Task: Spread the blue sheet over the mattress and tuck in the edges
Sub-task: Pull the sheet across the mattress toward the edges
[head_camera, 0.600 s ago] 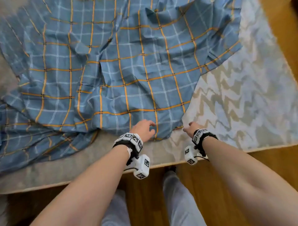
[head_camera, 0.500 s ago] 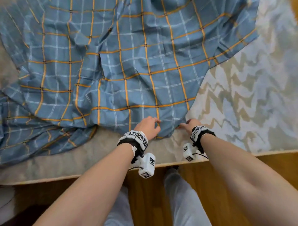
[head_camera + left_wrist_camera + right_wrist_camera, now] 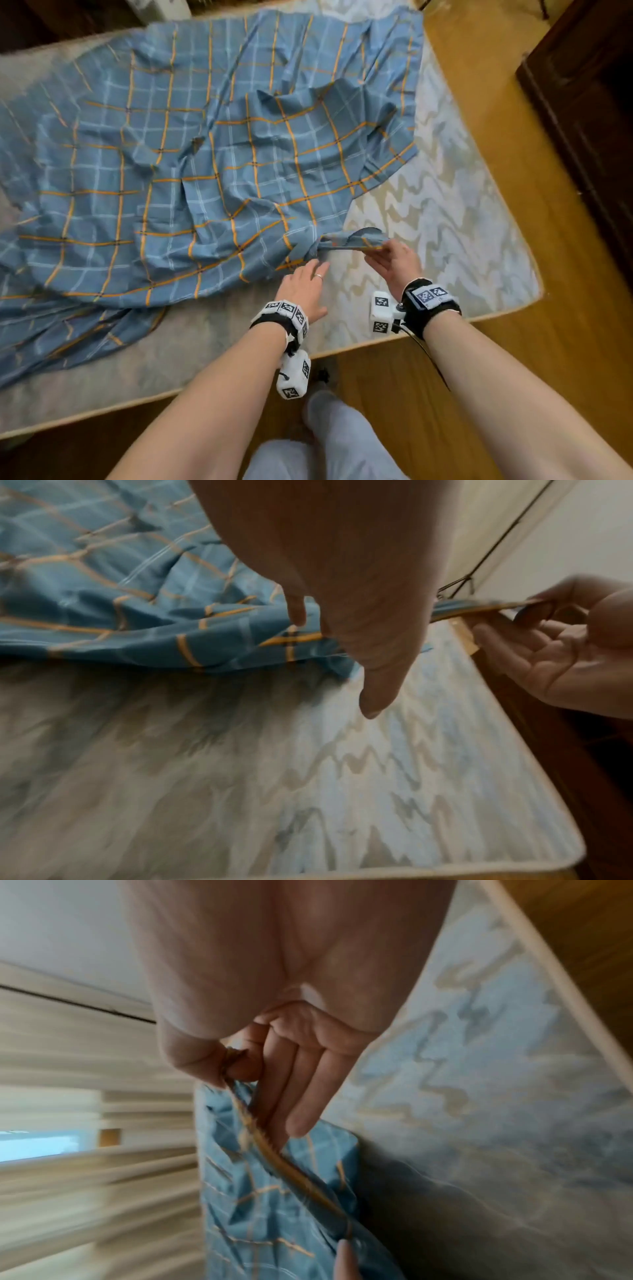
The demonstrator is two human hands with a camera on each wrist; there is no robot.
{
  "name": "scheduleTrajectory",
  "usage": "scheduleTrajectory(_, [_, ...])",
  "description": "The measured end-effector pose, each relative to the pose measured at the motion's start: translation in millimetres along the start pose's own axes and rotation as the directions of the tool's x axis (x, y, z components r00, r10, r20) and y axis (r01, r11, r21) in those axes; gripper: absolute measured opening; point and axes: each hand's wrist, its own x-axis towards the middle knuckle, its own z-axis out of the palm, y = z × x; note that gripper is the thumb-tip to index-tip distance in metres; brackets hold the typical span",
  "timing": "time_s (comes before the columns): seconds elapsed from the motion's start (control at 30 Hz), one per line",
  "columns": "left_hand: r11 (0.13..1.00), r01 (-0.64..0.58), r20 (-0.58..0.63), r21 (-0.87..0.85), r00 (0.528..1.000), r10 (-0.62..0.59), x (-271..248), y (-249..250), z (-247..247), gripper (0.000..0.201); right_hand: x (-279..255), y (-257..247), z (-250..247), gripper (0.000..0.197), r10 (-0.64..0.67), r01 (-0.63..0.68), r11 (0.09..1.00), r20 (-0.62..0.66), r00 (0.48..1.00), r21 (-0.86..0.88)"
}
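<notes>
While the blue sheet (image 3: 212,178) lies rumpled across the left and middle of the mattress (image 3: 445,219), its near corner is lifted clear, pinched between thumb and forefinger of the right hand (image 3: 394,262). The left hand (image 3: 303,287) hovers just beside that raised edge, fingers straight and holding nothing.

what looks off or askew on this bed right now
The sheet lies crooked and rumpled, bunched toward the left with folds across it. The mattress is bare on the right and along the near edge. The right hand pinches one lifted corner; nothing is tucked.
</notes>
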Motion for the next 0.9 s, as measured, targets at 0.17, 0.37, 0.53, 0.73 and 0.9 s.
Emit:
scheduleTrajectory(0.17, [0.999, -0.017, -0.271, 0.049, 0.962, 0.030, -35, 90, -60, 0.094, -107, -82, -54, 0.010, -0.126, 0.127, 0.992, 0.021, 0.992, -0.027])
scheduleTrajectory(0.37, [0.998, -0.042, -0.063, -0.041, 0.997, 0.039, -94, 161, -56, 0.028, -188, -96, -136, 0.024, -0.205, 0.196, 0.975, -0.085, 0.975, -0.103])
scheduleTrajectory(0.53, [0.985, -0.130, -0.025, -0.112, 0.991, 0.128, -125, 234, -37, 0.074, -228, -118, -204, 0.022, -0.209, 0.187, 0.969, -0.128, 0.970, -0.162])
scheduleTrajectory(0.73, [0.975, -0.164, -0.077, 0.152, 0.981, 0.177, -108, 356, -36, 0.047, -227, -168, -292, 0.018, -0.247, 0.240, 0.910, 0.024, 0.969, -0.339])
scheduleTrajectory(0.9, [0.958, -0.019, -0.001, 0.288, 1.000, 0.021, -96, 439, -40, 0.022, -185, -234, -390, 0.020, -0.168, 0.141, 0.950, -0.076, 0.983, -0.277])
